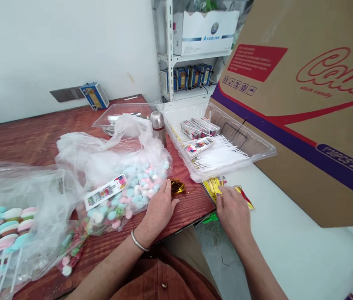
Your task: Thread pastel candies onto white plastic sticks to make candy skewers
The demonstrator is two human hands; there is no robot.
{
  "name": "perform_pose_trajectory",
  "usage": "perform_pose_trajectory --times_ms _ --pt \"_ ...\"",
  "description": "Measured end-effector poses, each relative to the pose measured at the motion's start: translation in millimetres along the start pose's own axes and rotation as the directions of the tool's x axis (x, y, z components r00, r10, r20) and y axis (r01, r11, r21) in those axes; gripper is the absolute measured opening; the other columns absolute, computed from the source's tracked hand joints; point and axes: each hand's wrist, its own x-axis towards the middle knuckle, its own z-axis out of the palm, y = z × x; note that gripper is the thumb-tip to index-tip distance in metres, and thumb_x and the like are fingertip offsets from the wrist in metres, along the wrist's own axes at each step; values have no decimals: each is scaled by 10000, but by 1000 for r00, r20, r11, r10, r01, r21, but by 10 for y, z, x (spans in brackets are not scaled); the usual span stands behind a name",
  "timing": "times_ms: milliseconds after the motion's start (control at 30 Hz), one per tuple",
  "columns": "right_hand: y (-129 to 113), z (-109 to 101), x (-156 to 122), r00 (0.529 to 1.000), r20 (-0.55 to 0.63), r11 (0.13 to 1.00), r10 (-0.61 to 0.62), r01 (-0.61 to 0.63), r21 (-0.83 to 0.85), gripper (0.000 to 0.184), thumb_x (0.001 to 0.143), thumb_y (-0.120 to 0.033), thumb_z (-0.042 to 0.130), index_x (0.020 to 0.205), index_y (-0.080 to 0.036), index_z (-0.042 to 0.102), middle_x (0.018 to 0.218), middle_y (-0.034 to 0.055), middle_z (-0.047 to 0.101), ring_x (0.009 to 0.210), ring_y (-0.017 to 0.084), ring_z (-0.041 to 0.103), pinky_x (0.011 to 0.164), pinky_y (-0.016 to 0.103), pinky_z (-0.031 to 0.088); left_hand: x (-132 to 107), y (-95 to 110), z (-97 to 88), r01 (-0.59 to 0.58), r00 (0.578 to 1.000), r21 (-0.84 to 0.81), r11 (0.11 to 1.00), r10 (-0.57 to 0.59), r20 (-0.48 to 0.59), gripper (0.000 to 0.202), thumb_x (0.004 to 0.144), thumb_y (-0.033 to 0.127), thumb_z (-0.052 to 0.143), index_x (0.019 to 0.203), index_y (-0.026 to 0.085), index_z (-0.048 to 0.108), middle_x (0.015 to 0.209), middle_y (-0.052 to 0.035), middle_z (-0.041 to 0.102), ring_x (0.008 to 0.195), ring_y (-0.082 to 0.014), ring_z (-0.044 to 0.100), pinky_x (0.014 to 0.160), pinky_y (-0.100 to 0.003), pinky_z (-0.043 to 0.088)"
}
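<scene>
My left hand (pixel 160 207) lies at the table edge, its fingers stretched out and thumb apart, against a small bundle of shiny gold twist ties (pixel 179 187). On the white table to the right, my right hand (pixel 234 210) has its fingers bent down over a yellow packet (pixel 245 197); the fingertips are partly hidden. Left of my left hand is a clear bag of pastel marshmallows (pixel 137 183) with a printed white label strip (pixel 106 192) on it. A clear plastic tray (pixel 195 173) beyond my right hand holds white sticks (pixel 220 156) and bundles of labels (pixel 195 128).
A bag of marshmallow skewers (pixel 6 231) lies at the left on the red wooden table (pixel 16 121). A steel flask (pixel 158 125) stands beside another clear tray (pixel 101 121). The large cardboard box (pixel 289 100) rises at the right. Shelves (pixel 191 58) stand behind.
</scene>
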Motion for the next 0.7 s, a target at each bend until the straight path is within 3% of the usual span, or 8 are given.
perform_pose_trajectory --times_ms 100,200,267,333,467,533,633,700 --pt "-321 121 -22 982 -16 968 -186 186 167 256 981 -207 418 1105 -175 640 1084 104 682 1023 239 597 898 353 423 -59 -1 22 -46 998 -18 999 44 -53 629 877 148 583 1445 131 314 1492 -188 418 1371 -291 431 1109 -440 414" --pt "-593 315 36 970 -32 957 -241 243 158 314 960 -195 454 1242 -181 591 1167 102 666 1043 242 596 888 355 440 -193 -25 -73 -126 985 -18 992 123 -120 525 908 149 541 1410 145 387 1458 -174 469 1320 -277 489 1073 -448 454" --pt "-673 426 60 966 -14 957 -260 260 126 317 945 -192 478 1237 -173 601 1144 108 674 1008 256 604 847 363 453 -329 -104 -217 -162 972 17 987 162 -170 425 923 180 539 1343 168 478 1391 -147 545 1254 -272 539 1040 -453 477" --pt "-669 497 37 958 -21 951 -284 285 120 285 941 -203 485 1181 -156 632 1084 116 688 971 273 610 814 379 461 -489 -260 -396 -152 962 68 986 163 -218 337 923 200 551 1260 192 554 1303 -120 614 1188 -275 571 1015 -472 482" --pt "-608 516 -55 920 -229 928 -318 351 123 326 972 -289 435 1154 -102 630 1072 161 675 954 289 619 823 407 472 -796 -748 -711 -8 951 142 990 52 -304 268 909 160 559 1168 202 611 1183 -96 661 1096 -271 589 974 -490 477" --pt "-724 454 -58 893 -311 900 -326 394 185 335 981 -325 423 1106 -102 638 1039 164 679 939 289 623 847 419 472 -892 -996 -800 79 941 155 985 -22 -337 244 903 153 566 1137 190 624 1159 -100 657 1081 -276 582 951 -491 478" --pt "-1213 308 41 865 -354 810 -354 473 346 270 977 -299 452 1109 -145 630 1078 134 681 995 264 613 915 402 463 -935 -1226 -841 150 926 129 980 -94 -365 178 909 161 562 1069 173 641 1114 -102 657 1044 -269 580 923 -481 482" --pt "-1664 249 180 823 -344 698 -453 567 438 239 971 -256 465 1122 -165 627 1099 111 683 1046 246 598 948 379 458 -938 -1245 -829 147 928 100 984 -103 -357 152 915 167 559 1038 172 647 1079 -90 665 1016 -255 583 911 -467 486"
